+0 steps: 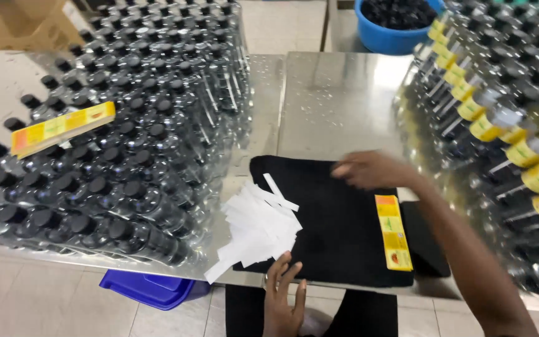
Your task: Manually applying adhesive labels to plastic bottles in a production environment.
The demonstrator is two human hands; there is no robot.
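Right now my right hand (369, 170) is out over the far edge of the black mat (338, 231), blurred; fingers look loosely curled, palm down, but I can't tell if it grips anything. My left hand (282, 299) sits at the near edge of the mat, fingers spread and open, tips touching the mat just beside the paper strips (257, 228), holding nothing.

Those white strips lie in a loose heap on the mat's left side, some spilling onto the steel table (332, 93). A yellow label strip (393, 232) lies flat on the mat's right part, running lengthwise toward me, well apart from both hands.

Left of the mat, a big block of clear bottles (126, 143) with black caps lies stacked on its side; another label strip (62, 128) rests on top of it. On the right, labelled bottles (506, 125) with yellow labels are stacked the same way. A blue tub (388, 37) of dark caps stands beyond the table. A blue bin (151, 288) shows below the table's near edge.
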